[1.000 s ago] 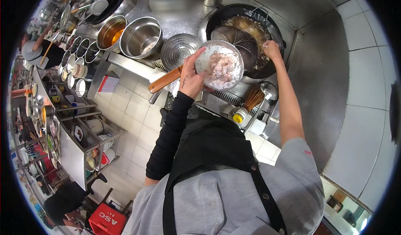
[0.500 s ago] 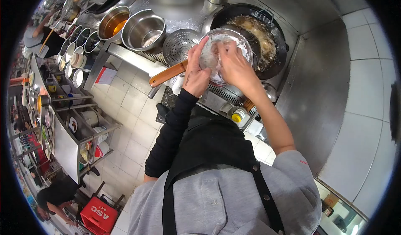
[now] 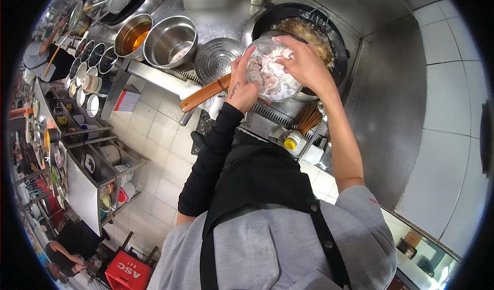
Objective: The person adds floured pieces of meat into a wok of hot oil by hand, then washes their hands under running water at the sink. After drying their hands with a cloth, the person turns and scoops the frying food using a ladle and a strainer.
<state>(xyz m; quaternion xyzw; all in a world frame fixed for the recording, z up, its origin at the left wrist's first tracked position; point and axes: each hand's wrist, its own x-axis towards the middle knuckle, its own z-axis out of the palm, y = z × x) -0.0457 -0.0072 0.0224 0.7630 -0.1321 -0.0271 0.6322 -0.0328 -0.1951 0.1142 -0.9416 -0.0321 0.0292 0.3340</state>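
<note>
over the near-left side of the black wok [image 3: 337, 45], holds a round bowl [image 3: 261, 47] with the left hand [image 3: 242, 86], with fingers clamped on the left side of the bowl. reaches into the same bowl from the right with the right hand [image 3: 310, 67], with thumb and index finger apart, at the powder-coated pieces [image 3: 275, 78]. not possible to tell if the other fingers are closed on any piece. has these pieces inside the bowl, pinkish under thick white powder. covers with the bowl a part of the wok, leaving visible foaming oil [image 3: 315, 35] on the farther side. shows also a wooden handle [image 3: 206, 92], slanting down-left from the left hand, with the other end hidden. on the bench [image 3: 159, 78], to the left of the bowl, has a perforated strainer [image 3: 217, 58], then a steel pot [image 3: 162, 37] with pale residue, and just beside it a pot of orange liquid [image 3: 126, 35]. below the right hand, near the wok, shows a bundle of thin sticks [image 3: 310, 117] next to a yellow-capped bottle [image 3: 292, 141].
</note>
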